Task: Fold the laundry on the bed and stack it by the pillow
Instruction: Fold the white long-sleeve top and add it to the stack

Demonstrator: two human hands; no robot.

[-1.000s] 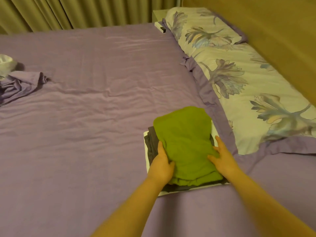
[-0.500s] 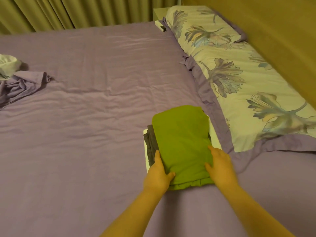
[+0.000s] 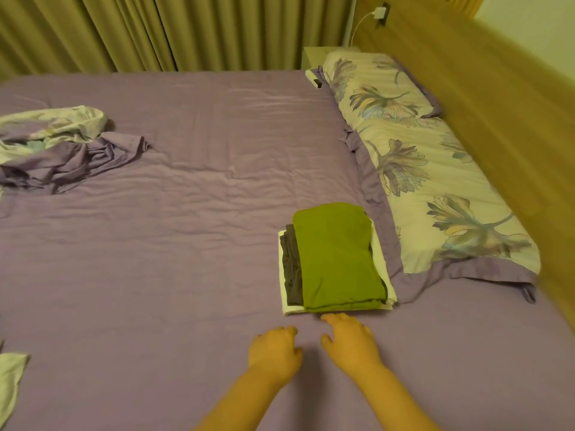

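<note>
Green folded garment (image 3: 337, 259) now released, topping the grey and white stack (image 3: 287, 269) just beside the floral pillow (image 3: 435, 181). Pulled back off it: left hand (image 3: 275, 353) and right hand (image 3: 350, 340), fingers loosely curled, holding nothing, over purple sheet (image 3: 171, 259). Crumpled bedding (image 3: 59, 144) far left.

left hand (image 3: 275, 353): bare | right hand (image 3: 351, 343): bare | forearms: bare, sleeveless to frame edge
</note>
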